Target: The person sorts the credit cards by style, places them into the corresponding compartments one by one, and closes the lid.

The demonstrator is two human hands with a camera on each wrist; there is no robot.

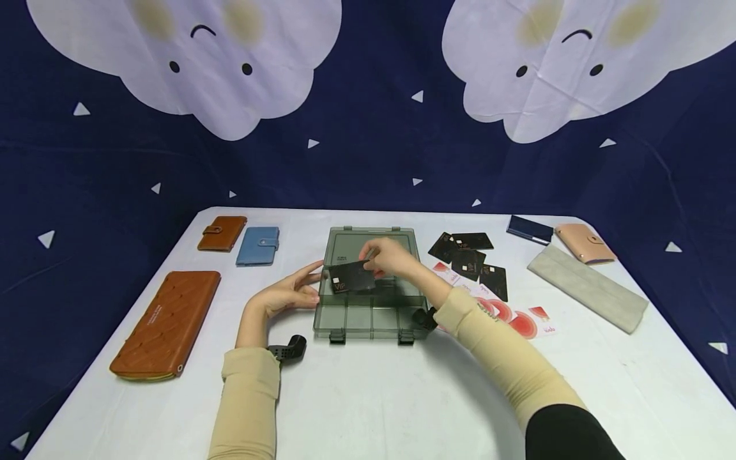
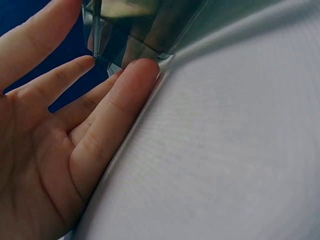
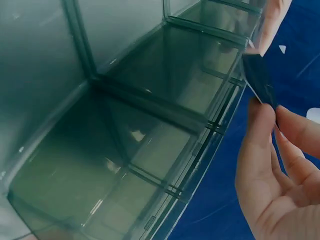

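A translucent grey-green plastic divider box [image 1: 345,319] lies with its lid [image 1: 344,241] laid back at mid-table. Above its compartments, my right hand [image 1: 391,257] pinches a black VIP card [image 1: 352,277] by its right end, between thumb and fingers. Seen from the right wrist, the card [image 3: 259,77] is tilted and nearly edge-on, beyond the box's far wall. My left hand [image 1: 285,292] touches the box's left side with fingers extended. In the left wrist view the thumb [image 2: 125,92] rests against the box's edge, and other fingers are partly hidden behind it.
Several black cards [image 1: 468,262] and pink-and-white cards [image 1: 523,324] lie right of the box. Farther right are a grey pouch [image 1: 586,287], a dark blue case [image 1: 530,229] and a tan wallet [image 1: 584,243]. Leftward lie a long brown wallet [image 1: 167,326], a blue wallet [image 1: 257,246] and a small brown wallet [image 1: 223,233].
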